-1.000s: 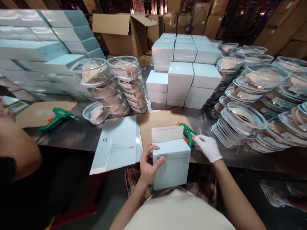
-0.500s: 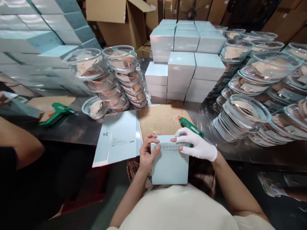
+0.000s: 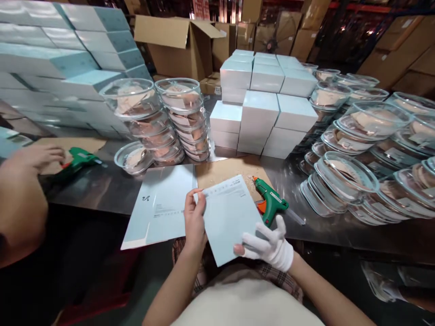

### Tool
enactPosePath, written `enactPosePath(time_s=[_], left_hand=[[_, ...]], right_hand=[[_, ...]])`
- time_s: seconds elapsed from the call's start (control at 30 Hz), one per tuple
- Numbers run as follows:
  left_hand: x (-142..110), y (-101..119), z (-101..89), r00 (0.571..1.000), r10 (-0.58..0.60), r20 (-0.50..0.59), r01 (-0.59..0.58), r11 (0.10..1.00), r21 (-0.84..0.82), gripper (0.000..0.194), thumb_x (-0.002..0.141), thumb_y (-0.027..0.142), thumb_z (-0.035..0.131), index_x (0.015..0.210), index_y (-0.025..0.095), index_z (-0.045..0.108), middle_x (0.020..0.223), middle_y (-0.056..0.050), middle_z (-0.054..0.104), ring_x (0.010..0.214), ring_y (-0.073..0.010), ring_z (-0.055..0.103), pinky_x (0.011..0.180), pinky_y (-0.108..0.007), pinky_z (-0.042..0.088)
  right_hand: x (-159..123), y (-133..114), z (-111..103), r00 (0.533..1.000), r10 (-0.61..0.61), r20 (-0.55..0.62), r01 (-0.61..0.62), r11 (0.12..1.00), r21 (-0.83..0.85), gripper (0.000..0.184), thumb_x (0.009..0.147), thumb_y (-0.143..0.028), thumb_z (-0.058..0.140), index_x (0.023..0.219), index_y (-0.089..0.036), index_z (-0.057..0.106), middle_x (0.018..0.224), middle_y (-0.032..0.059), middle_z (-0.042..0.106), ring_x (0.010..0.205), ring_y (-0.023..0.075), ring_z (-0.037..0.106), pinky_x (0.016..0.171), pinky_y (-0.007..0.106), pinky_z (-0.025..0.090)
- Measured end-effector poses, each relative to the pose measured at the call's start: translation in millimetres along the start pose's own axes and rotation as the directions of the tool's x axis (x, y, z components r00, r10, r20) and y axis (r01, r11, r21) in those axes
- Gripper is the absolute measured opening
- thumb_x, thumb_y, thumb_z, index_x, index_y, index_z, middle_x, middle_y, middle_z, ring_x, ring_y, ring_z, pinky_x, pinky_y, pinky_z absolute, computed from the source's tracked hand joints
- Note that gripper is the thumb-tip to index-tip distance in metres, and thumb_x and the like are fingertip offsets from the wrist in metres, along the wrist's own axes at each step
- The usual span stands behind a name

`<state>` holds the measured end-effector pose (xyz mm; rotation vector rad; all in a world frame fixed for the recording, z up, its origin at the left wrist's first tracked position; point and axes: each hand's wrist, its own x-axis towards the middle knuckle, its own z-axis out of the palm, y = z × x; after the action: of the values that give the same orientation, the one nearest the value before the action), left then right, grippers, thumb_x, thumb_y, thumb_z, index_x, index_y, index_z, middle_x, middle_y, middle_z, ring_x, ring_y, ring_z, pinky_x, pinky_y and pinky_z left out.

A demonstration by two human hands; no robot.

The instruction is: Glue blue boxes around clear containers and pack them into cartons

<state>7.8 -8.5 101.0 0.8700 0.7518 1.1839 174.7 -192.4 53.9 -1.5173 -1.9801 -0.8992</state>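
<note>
1. Holding the light-blue box (image 3: 227, 217), your bare left hand (image 3: 195, 222) grasps its upper left edge, thumb on the printed face.
2. Box, position: above your lap at the table's near edge. Half a second ago it sat squarely before you; now it is turned askew, upper right corner raised.
3. Your gloved right hand (image 3: 267, 246): shifted from the box's top edge to its lower right corner. Fingers spread, bare thumb tip at the face; you cannot tell here whether they grip.
4. Green glue gun (image 3: 272, 199), orange trigger: lying to the box's right, formerly part-covered by your glove, now in fuller view. Nozzle points toward the brown cardboard sheet (image 3: 220, 170).
5. Flat blue carton (image 3: 166, 203), black squiggle: remains at your left.
6. Co-worker's hand (image 3: 47, 156), to your left: now beside a second glue gun (image 3: 79, 158); previously a blue box covered that spot.
7. White-sided boxes (image 3: 260, 113), beyond the cardboard: stacked as before.
</note>
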Motion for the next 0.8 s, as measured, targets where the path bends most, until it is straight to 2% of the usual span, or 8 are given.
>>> enactPosePath(time_s=[0.1, 0.2, 0.3, 0.37, 0.47, 0.53, 0.63, 0.8], left_hand=[[12, 11, 2.2, 0.989, 0.104, 0.106, -0.098, 0.993, -0.059, 0.091, 0.073, 0.093, 0.070, 0.139, 0.035, 0.051, 0.135, -0.010, 0.065, 0.125, -0.0291, 0.068, 0.092, -0.038, 0.062], [23, 12, -18.1, 0.915, 0.401, 0.041, -0.402, 0.916, 0.005, 0.122, 0.062, 0.100, 0.071, 0.160, 0.044, 0.024, 0.172, -0.016, 0.030, 0.163, -0.0365, 0.031, 0.111, -0.050, 0.055], [27, 6, -53.4, 0.874, 0.486, 0.000, -0.479, 0.862, 0.167, 0.116, 0.075, 0.091, 0.070, 0.164, 0.040, 0.017, 0.172, -0.021, 0.028, 0.167, -0.0382, 0.022, 0.118, -0.059, 0.047], [28, 5, -77.1, 0.851, 0.523, -0.050, -0.490, 0.825, 0.282, 0.104, 0.084, 0.085, 0.066, 0.163, 0.035, 0.021, 0.166, -0.024, 0.035, 0.164, -0.0385, 0.029, 0.117, -0.061, 0.047], [27, 13, -106.3, 0.753, 0.648, -0.115, -0.535, 0.704, 0.467, 0.099, 0.082, 0.076, 0.075, 0.157, 0.028, 0.032, 0.163, -0.023, 0.039, 0.159, -0.0383, 0.035, 0.123, -0.062, 0.042], [27, 24, -121.7, 0.739, 0.662, -0.127, -0.495, 0.660, 0.565, 0.088, 0.085, 0.068, 0.077, 0.153, 0.026, 0.039, 0.164, -0.021, 0.039, 0.158, -0.0370, 0.039, 0.127, -0.062, 0.038], [32, 39, -139.7, 0.772, 0.620, -0.143, -0.364, 0.616, 0.699, 0.076, 0.089, 0.063, 0.072, 0.148, 0.022, 0.049, 0.160, -0.022, 0.044, 0.153, -0.0394, 0.044, 0.123, -0.062, 0.042], [66, 52, -146.9, 0.801, 0.599, -0.021, -0.214, 0.319, 0.923, 0.080, 0.092, 0.070, 0.060, 0.144, 0.010, 0.057, 0.147, -0.031, 0.058, 0.149, -0.0490, 0.046, 0.126, -0.071, 0.032]], right_hand=[[36, 22, 1, 0.987, -0.137, -0.086, 0.119, 0.976, -0.182, 0.037, 0.095, -0.039, 0.078, 0.125, -0.058, 0.068, 0.112, -0.0109, 0.079, 0.113, 0.0212, 0.070, 0.134, 0.066, 0.014], [108, 76, 3, 0.977, -0.109, -0.181, 0.050, 0.952, -0.303, 0.044, 0.099, -0.047, 0.073, 0.141, -0.041, 0.063, 0.121, -0.0012, 0.077, 0.122, 0.0240, 0.067, 0.134, 0.064, 0.019], [195, 134, 18, 0.979, 0.141, -0.145, -0.182, 0.924, -0.336, 0.059, 0.100, -0.049, 0.065, 0.153, -0.025, 0.056, 0.143, 0.0136, 0.066, 0.135, 0.0326, 0.059, 0.128, 0.062, 0.031], [253, 164, 33, 0.931, 0.332, -0.151, -0.363, 0.877, -0.314, 0.068, 0.099, -0.048, 0.062, 0.158, -0.015, 0.050, 0.154, 0.0214, 0.055, 0.142, 0.0399, 0.049, 0.123, 0.063, 0.035], [320, 190, 57, 0.890, 0.442, -0.110, -0.454, 0.843, -0.289, 0.074, 0.098, -0.040, 0.060, 0.162, -0.007, 0.041, 0.162, 0.0262, 0.044, 0.146, 0.0415, 0.041, 0.122, 0.060, 0.034], [344, 194, 74, 0.900, 0.436, 0.005, -0.416, 0.862, -0.290, 0.065, 0.099, -0.030, 0.056, 0.157, -0.003, 0.045, 0.157, 0.0281, 0.048, 0.141, 0.0401, 0.045, 0.120, 0.058, 0.036], [357, 188, 100, 0.883, 0.432, 0.182, -0.363, 0.876, -0.318, 0.047, 0.103, -0.009, 0.034, 0.142, 0.001, 0.058, 0.141, 0.0312, 0.059, 0.127, 0.0374, 0.056, 0.109, 0.058, 0.041], [364, 181, 125, 0.821, 0.541, 0.182, -0.449, 0.809, -0.380, 0.055, 0.105, 0.001, 0.018, 0.142, 0.006, 0.058, 0.136, 0.0309, 0.063, 0.128, 0.0316, 0.059, 0.109, 0.053, 0.043]])
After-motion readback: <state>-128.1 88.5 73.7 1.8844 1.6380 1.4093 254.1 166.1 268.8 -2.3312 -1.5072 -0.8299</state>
